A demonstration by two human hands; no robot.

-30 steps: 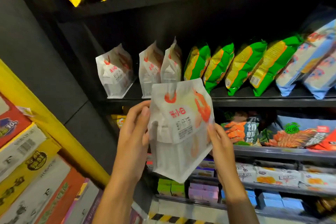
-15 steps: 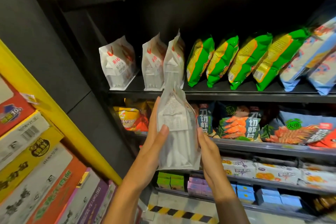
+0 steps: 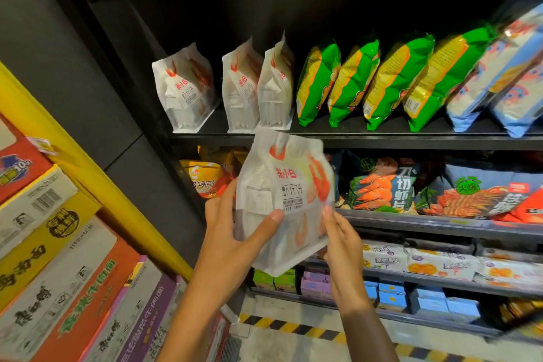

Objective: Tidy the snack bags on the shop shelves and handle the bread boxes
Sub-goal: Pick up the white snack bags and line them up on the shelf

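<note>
Left hand (image 3: 232, 232) and right hand (image 3: 342, 239) both grip the white shrimp-printed paper snack bag (image 3: 286, 200); recommend seating it upright, label forward, beside matching bags on the black metal shelf (image 3: 382, 136)

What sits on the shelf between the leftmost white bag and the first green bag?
In the head view, two more white bags stand between the leftmost white bag and the first green bag.

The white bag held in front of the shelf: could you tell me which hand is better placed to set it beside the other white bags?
Probably the left hand: it wraps the bag with thumb across its front, while the right hand only pinches the lower right edge. The gap in the white bags lies up-left.
</note>
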